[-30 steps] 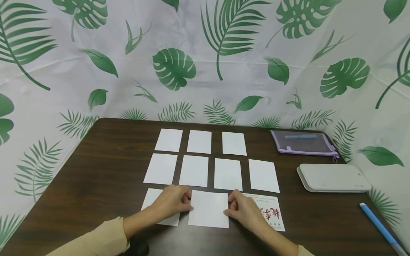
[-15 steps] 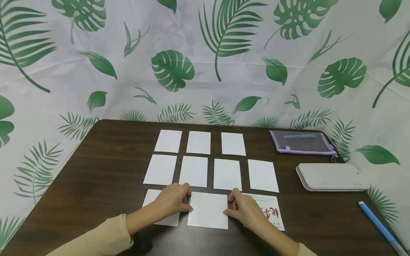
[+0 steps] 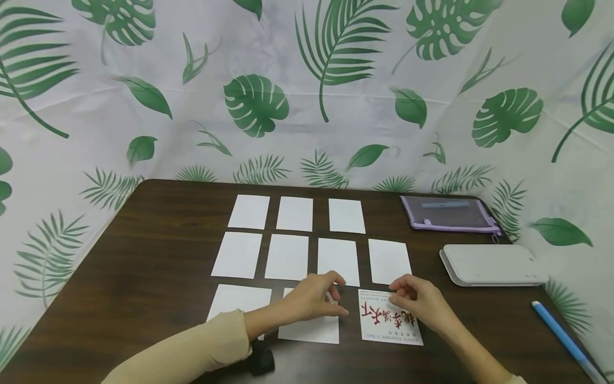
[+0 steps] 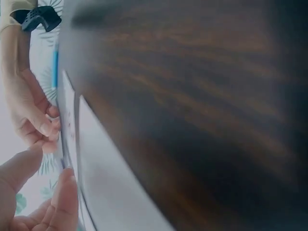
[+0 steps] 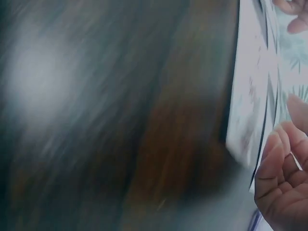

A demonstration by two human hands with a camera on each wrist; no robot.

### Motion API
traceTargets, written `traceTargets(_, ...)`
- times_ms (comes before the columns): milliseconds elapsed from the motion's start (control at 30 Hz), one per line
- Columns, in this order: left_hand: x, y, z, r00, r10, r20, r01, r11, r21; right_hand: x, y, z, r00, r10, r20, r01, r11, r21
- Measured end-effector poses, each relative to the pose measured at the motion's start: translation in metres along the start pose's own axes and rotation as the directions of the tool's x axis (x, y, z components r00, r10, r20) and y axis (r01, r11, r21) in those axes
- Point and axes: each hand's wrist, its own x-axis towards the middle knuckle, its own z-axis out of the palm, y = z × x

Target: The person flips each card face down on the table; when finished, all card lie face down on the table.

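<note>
A white card with red characters (image 3: 381,328) lies face up at the right end of the front row. My right hand (image 3: 424,302) hovers by its upper right corner, fingers loosely bent and holding nothing. Over the blank white card (image 3: 307,332) in the middle of that row is my left hand (image 3: 312,297). Its thumb and forefinger stand apart with nothing between them, pointing toward the printed card. Another blank card (image 3: 237,298) lies at the row's left end, partly covered by my left forearm. In the left wrist view the left fingertips (image 4: 67,180) appear clear of the cards.
Behind are two more rows of blank white cards (image 3: 286,257) on the dark wooden table (image 3: 120,277). To the right lie a purple-edged mesh pouch (image 3: 448,214), a flat white case (image 3: 494,265) and a blue pen (image 3: 561,330). A leaf-patterned cloth (image 3: 192,106) hangs behind.
Both hands have let go of the middle blank card's sides and shifted right. The left hand now passes over that card, and the printed card is mostly uncovered.
</note>
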Motion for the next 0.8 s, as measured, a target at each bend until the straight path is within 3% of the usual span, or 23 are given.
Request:
traceTargets(300, 0.023, 0.011, 0.028, 1.000, 0.001, 0.010, -0.002, 0.993, 0.117, -0.007, 0.023, -0.015, 1.000, -0.019, 0.018, 0.021, 0.997, -0.077)
traceTargets(600, 0.031, 0.017, 0.038, 0.999, 0.009, 0.040, -0.018, 0.973, 0.230, -0.006, 0.029, -0.014, 0.995, -0.101, 0.003, 0.100, 0.982, -0.160)
traceTargets(800, 0.032, 0.019, 0.040, 0.999, -0.015, 0.050, 0.002, 0.972, 0.235, -0.006, 0.029, -0.014, 0.994, -0.108, -0.003, 0.106, 0.978, -0.181)
